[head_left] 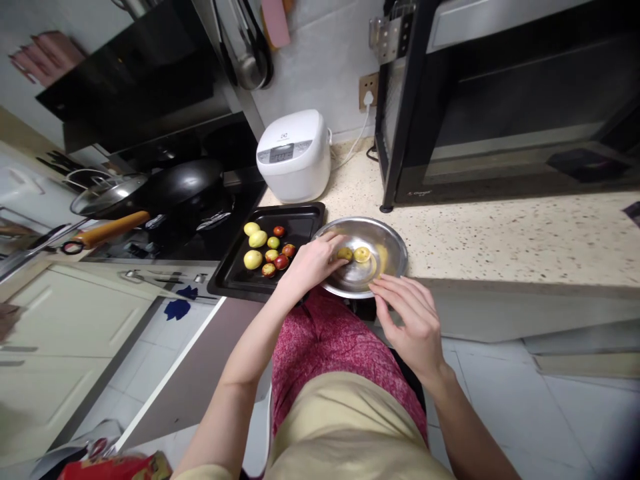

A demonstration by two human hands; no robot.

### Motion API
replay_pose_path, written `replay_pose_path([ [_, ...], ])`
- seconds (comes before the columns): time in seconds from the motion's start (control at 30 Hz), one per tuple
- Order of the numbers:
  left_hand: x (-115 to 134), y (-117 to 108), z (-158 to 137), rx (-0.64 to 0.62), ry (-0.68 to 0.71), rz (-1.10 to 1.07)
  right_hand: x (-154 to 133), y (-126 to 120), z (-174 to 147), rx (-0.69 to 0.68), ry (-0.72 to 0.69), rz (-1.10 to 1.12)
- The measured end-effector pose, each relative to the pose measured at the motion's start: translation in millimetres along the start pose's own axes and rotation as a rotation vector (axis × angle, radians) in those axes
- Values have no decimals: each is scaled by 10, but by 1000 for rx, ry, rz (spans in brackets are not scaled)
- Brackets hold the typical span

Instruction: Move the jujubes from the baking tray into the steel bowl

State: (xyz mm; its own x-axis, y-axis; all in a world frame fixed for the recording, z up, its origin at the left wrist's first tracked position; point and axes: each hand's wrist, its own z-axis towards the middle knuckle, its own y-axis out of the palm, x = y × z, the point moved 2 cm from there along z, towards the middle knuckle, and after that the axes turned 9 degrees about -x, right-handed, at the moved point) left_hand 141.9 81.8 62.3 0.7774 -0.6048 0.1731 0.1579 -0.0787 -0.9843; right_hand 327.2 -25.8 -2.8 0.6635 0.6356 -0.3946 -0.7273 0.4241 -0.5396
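A shallow metal bowl (395, 243) sits at the counter's front edge with yellow-green jujubes inside. My left hand (317, 261) reaches over its left side, thumb and fingers closed around one small jujube (345, 253). Beside that one lies another yellow jujube (362, 255), apart from my fingers. At the bowl's near right rim is my right hand (409, 312), its fingertips bent over the edge and the thumb below, pinching the rim. Left of the bowl, a black baking tray (233, 277) carries several pale yellow fruits (253, 259) and several red-brown jujubes (281, 262).
A white rice cooker (295, 157) stands behind the tray. On the left, a wok (185, 180) with a wooden handle (115, 229) rests on the black stove. A large black oven (510, 113) occupies the right of the speckled counter (490, 240). Utensils (250, 70) hang on the wall.
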Motion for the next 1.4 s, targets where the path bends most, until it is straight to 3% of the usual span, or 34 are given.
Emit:
replay_pose_path([
  [0.13,-104,-148,-354,209,-67,-114,15,4,-7,4,-3,2],
  [0.27,-320,-198,-819,362,-293,-100,19,6,-11,7,-3,2],
  [0.37,-444,-130,-1103,343,-490,-69,20,7,-12,4,-4,-4],
  [0.5,-509,-15,-1268,270,-638,-36,13,3,-6,4,-12,-19],
  [0.87,-615,77,-1179,165,-759,24,-17,3,13,14,-35,-56],
  [1.0,-658,91,-1169,180,-761,24,-8,8,8,15,-30,-58],
  [1.13,-602,50,-1225,375,-665,-98,-14,2,18,22,-24,-48],
  [1.27,-261,-20,-1235,678,-396,-332,-108,-10,85,62,-32,-26],
  [1.4,245,43,-1103,712,-172,-431,-272,11,171,42,-40,34],
])
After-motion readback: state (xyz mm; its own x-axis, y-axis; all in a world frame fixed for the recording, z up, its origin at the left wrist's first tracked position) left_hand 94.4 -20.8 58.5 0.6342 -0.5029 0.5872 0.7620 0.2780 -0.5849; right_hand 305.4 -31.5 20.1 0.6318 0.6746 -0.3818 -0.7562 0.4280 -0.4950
